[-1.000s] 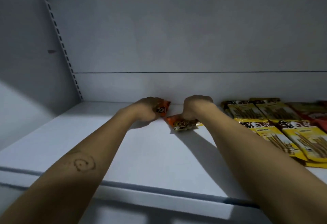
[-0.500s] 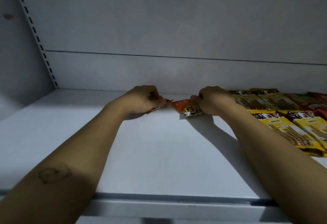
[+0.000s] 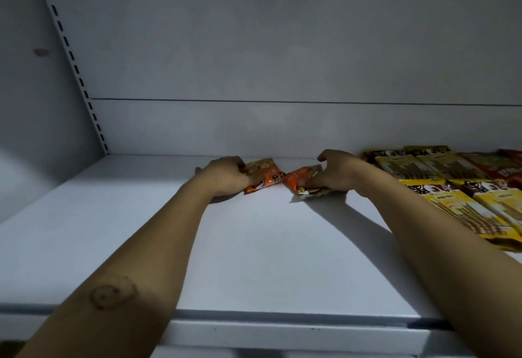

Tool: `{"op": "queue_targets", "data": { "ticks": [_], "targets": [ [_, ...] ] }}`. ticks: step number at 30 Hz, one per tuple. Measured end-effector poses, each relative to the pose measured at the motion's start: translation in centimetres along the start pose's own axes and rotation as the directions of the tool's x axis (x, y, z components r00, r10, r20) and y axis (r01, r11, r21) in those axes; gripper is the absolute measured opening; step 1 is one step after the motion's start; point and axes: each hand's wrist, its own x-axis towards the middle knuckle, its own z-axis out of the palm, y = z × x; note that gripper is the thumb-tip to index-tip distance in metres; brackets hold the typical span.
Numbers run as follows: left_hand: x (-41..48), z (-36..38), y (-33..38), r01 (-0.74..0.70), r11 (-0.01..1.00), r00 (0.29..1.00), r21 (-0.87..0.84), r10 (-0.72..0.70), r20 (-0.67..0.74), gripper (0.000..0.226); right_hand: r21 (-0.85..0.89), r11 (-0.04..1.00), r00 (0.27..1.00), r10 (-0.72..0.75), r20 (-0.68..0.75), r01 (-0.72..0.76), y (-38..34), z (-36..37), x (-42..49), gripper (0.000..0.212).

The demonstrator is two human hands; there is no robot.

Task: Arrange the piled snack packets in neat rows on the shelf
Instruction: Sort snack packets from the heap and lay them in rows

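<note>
Our left hand [image 3: 226,175] grips one orange snack packet [image 3: 265,175], our right hand [image 3: 336,172] presses a second packet [image 3: 302,181], thumb lifted; we judge both light and slippery, best pinched at the sealed ends.

Both bare forearms reach forward and converge, the left forearm [image 3: 175,222] bearing a drawn smiling face [image 3: 113,292]; the left hand [image 3: 226,175] lies palm down, fingers [image 3: 250,178] bent over the left packet [image 3: 267,177], while the right hand [image 3: 337,172] arches, thumb raised, fingertips pressing the right packet [image 3: 298,181].
</note>
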Motion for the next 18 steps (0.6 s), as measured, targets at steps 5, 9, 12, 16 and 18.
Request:
{"op": "queue_targets", "data": {
  "ticks": [5, 9, 12, 16, 18],
  "targets": [
    [0.1, -0.1, 0.2, -0.112, 0.966, 0.994, -0.234, 0.105, -0.045, 0.06, -0.01, 0.999, 0.999, 0.036, 0.025, -0.036, 0.2, -0.2, -0.1, 0.077],
    [-0.2, 0.1, 0.6, -0.129, 0.858, 0.992, -0.496, 0.113, -0.063, 0.081, 0.008, 0.999, 0.998, 0.046, 0.048, -0.047, 0.3, -0.3, -0.1, 0.073],
    [-0.6, 0.1, 0.9, -0.153, 0.775, 0.988, -0.612, 0.127, -0.086, 0.089, 0.11, 0.994, 0.999, 0.019, -0.046, -0.014, 0.4, -0.1, 0.1, 0.059],
    [-1.1, -0.1, 1.3, -0.097, 0.663, 0.995, -0.742, 0.086, -0.052, 0.075, 0.213, 0.972, 0.97, -0.043, -0.238, 0.096, 0.6, 0.0, 0.5, 0.063],
    [-1.1, -0.2, 1.2, -0.055, 0.658, 0.997, -0.751, 0.08, -0.003, 0.058, 0.271, 0.95, 0.955, -0.075, -0.288, 0.156, 0.6, 0.0, 0.5, 0.056]
  ]
}}
